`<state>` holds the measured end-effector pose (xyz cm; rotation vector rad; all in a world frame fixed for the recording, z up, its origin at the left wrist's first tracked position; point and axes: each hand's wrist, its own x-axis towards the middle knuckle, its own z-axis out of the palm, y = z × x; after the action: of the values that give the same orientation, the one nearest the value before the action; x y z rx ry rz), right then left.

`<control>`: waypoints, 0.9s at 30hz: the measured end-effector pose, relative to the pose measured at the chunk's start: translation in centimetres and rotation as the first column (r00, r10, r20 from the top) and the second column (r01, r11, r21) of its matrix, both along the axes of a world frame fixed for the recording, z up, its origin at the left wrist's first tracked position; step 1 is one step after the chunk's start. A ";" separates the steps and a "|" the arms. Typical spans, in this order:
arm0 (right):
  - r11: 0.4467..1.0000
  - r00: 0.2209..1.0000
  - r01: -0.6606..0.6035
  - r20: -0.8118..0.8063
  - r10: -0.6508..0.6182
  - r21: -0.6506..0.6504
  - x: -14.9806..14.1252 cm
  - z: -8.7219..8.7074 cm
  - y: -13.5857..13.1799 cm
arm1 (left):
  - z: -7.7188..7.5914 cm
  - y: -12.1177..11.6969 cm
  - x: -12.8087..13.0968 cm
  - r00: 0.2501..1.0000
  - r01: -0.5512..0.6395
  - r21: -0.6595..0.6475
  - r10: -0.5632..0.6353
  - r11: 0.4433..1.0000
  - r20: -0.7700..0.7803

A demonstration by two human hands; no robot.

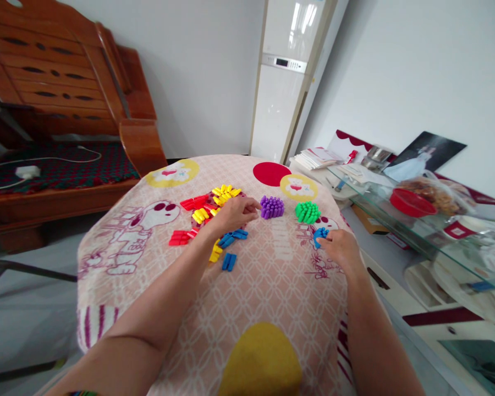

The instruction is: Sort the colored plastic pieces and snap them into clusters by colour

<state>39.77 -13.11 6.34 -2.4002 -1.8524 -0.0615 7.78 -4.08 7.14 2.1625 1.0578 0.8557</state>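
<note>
My left hand (240, 213) is over the middle of the round table, its fingers apart and reaching to the near side of a tight bunch of purple pegs (271, 207). I see nothing in that hand. At the right, my right hand (339, 246) has its fingers closed on small blue pegs (320, 237), partly hidden by the fingertips. A bunch of green pegs (307, 212) stands between the two hands. Loose plastic pegs lie around my left forearm: red pegs (179, 237), yellow pegs (226, 192) and blue pegs (229, 262).
A patterned cloth (264, 291) covers the table. On the left is a wooden bench (142, 146) with a white plug (27, 172). A glass shelf (445, 256) at the right bears a red bowl (412, 202), papers (315, 158) and bags. A tall white cabinet unit (278, 99) stands behind.
</note>
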 end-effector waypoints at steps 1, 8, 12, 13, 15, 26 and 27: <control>1.000 1.000 0.002 0.001 -0.002 0.026 -0.1 0.1 0.0 | 0.5 0.4 -1.2 0.998 -0.046 0.006 0.046 0.999 -0.030; 0.960 0.996 -0.073 -0.021 0.081 0.270 -1.5 0.0 -0.1 | 0.1 1.5 -5.1 0.852 -0.341 0.133 0.365 0.931 -0.375; 0.948 0.989 -0.108 -0.062 0.132 0.301 -2.7 -0.7 -0.1 | -1.5 1.3 -4.1 0.792 -0.327 0.159 0.362 0.932 -0.491; 0.948 0.986 -0.120 -0.074 0.148 0.296 -2.9 -0.9 -0.1 | -1.7 1.2 -4.0 0.788 -0.327 0.158 0.361 0.932 -0.498; 0.946 0.977 -0.152 -0.100 0.187 0.288 -3.2 -1.2 0.0 | -1.8 1.3 -3.8 0.787 -0.330 0.145 0.357 0.933 -0.504; 0.867 0.694 -0.377 -0.521 0.497 0.325 -7.1 -2.5 -0.5 | -0.6 -0.6 1.0 0.996 0.064 -0.065 -0.068 0.996 -0.064; 0.867 0.655 -0.385 -0.568 0.499 0.317 -7.6 -2.6 -0.6 | -0.7 -1.2 2.0 0.993 0.114 -0.084 -0.117 0.990 -0.028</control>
<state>32.17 -13.70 3.74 -1.4910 -1.9000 0.5483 9.83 -5.29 6.39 2.1523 0.9567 0.7137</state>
